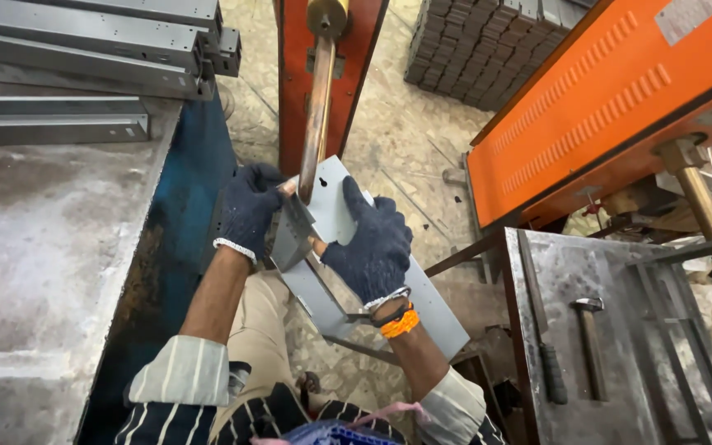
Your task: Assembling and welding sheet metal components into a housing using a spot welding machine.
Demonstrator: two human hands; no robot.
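Observation:
Both my hands wear dark knit gloves and grip a grey sheet-metal bracket point(335, 206). My left hand point(249, 206) holds its left side near a folded flange. My right hand point(370, 245) clasps it from the right, over the long flat strip that runs down toward my knee. A copper-coloured rod point(317, 107) of the red machine point(354, 49) comes down from above, and its tip meets the bracket between my hands. An orange band circles my right wrist.
A worn metal bench point(35, 247) lies to the left, with grey steel channels point(84, 49) stacked at its far end. An orange machine housing point(603, 91) is at the right. Below it a steel table point(620, 272) carries a hammer point(591, 346) and a file point(547, 363).

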